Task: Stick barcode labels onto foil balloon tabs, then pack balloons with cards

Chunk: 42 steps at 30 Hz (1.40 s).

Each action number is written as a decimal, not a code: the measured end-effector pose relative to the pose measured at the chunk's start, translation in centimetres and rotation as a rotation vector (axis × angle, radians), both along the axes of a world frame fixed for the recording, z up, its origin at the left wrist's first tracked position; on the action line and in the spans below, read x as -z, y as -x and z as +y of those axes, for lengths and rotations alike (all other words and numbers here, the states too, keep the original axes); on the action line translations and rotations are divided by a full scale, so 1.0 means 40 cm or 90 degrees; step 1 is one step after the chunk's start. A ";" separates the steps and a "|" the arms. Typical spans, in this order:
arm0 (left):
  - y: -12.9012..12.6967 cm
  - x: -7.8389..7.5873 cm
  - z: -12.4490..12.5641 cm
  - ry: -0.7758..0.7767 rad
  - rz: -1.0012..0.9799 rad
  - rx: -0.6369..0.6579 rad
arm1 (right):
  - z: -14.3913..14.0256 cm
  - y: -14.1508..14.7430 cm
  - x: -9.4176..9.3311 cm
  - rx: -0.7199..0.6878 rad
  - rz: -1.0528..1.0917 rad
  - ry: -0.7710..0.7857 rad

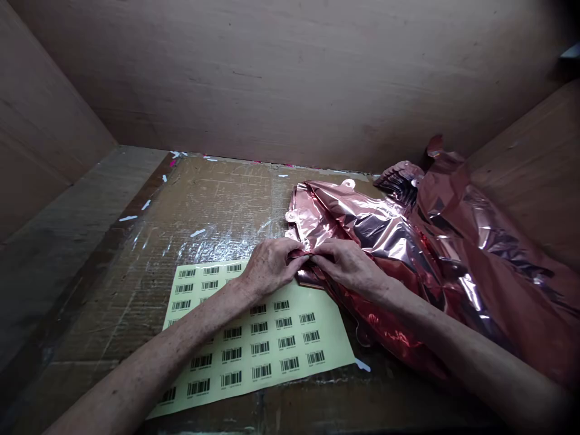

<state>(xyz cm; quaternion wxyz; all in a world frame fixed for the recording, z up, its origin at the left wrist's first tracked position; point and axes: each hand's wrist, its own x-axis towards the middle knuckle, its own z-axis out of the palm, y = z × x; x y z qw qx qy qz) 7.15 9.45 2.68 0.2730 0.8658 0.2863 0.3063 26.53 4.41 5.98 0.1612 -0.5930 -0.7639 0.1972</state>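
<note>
A pile of shiny rose-pink foil balloons (389,232), flat and creased, spreads over the right half of the work surface. At its left edge, my left hand (272,263) and my right hand (348,266) meet, each with thumb and forefinger pinched on the foil edge of a balloon. The fingertips nearly touch, and the exact bit between them is partly hidden. Beneath my left hand and forearm lies a pale yellow sheet of barcode labels (296,356); my arm covers part of it. Small round tabs stick out from the balloon edges.
Cardboard covered with clear tape (222,193) lines the work surface. Small white paper scraps (198,232) lie scattered on it, mostly to the left and back. Plywood panels rise at the back (272,78), left (45,121) and right (534,175).
</note>
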 end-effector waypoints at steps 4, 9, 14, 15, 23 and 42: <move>0.002 -0.002 -0.002 -0.039 0.014 -0.004 | 0.004 0.010 0.000 0.045 -0.043 -0.025; 0.005 -0.005 0.008 0.039 -0.024 0.009 | 0.014 -0.036 -0.006 0.087 0.207 0.100; 0.016 0.002 0.016 0.051 0.014 -0.003 | 0.007 -0.101 -0.030 0.128 0.272 0.134; 0.021 0.003 0.015 0.033 0.030 0.011 | 0.008 -0.124 -0.043 0.148 0.255 0.131; 0.125 0.025 -0.032 -0.062 0.146 0.107 | 0.052 -0.287 -0.179 0.495 -0.325 -0.072; 0.122 0.071 -0.093 -0.110 0.214 -0.005 | -0.169 0.098 0.115 -0.071 -0.028 -0.164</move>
